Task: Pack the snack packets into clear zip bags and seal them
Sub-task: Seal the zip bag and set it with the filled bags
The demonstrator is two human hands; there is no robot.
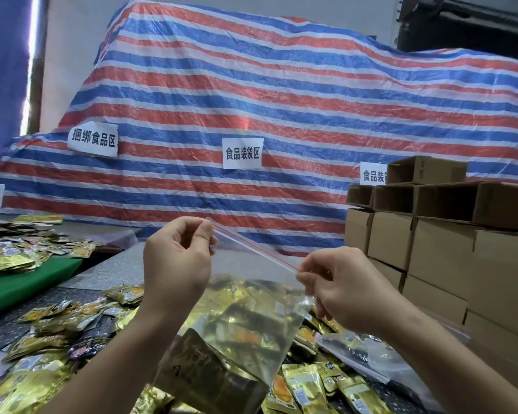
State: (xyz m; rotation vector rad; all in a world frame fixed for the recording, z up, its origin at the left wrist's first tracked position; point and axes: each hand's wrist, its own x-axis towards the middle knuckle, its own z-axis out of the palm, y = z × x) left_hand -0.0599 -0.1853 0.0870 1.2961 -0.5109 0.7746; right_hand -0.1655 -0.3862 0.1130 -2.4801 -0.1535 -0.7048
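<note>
A clear zip bag (251, 297) with a red seal strip hangs in front of me, above the table, holding several gold snack packets (237, 333). My left hand (177, 264) pinches the bag's top left corner at the strip. At the right end of the strip, my right hand (341, 288) pinches the bag too. The red strip runs slanted between both hands. Loose gold packets (308, 386) lie heaped on the table below the bag.
More packets (18, 255) cover the table's left side beside a green board (33, 279). Stacked cardboard boxes (449, 252) stand at the right. A striped tarp (251, 115) with paper signs rises behind. Another clear bag (362, 357) lies at the lower right.
</note>
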